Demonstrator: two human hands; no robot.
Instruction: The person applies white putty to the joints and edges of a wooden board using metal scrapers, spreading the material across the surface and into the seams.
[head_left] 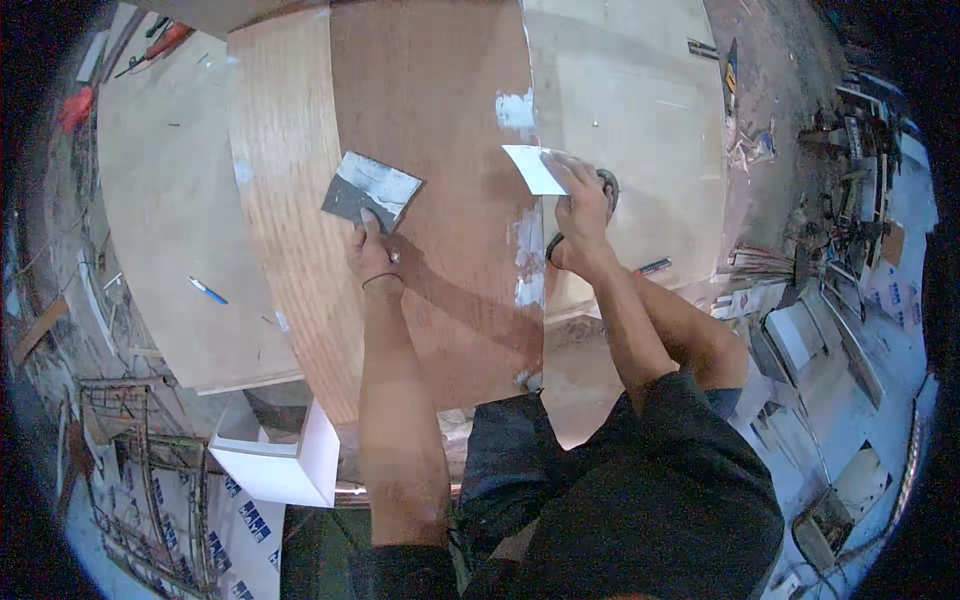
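Note:
My left hand [374, 252] grips a wide dark scraper [352, 200], its far half smeared with white putty, above the boundary of a light wood-grain strip [285, 130] and a brown board [430, 110]. My right hand [585, 195] is closed on a flat, bright white rectangular scraper [534, 168], at the brown board's right edge. White putty patches [515, 110] run along that edge. Behind my right forearm appears a bent bare leg [705, 345]; a dark curved edge [612, 185] by the hand may be a sandal, mostly hidden.
Pale boards [160, 200] flank the brown one. A blue pen [208, 290] lies on the left board, and a red-and-black tool [170, 40] at its far corner. A white open box [320, 460] stands at the lower left. Scrap and metal rods [765, 260] clutter the right.

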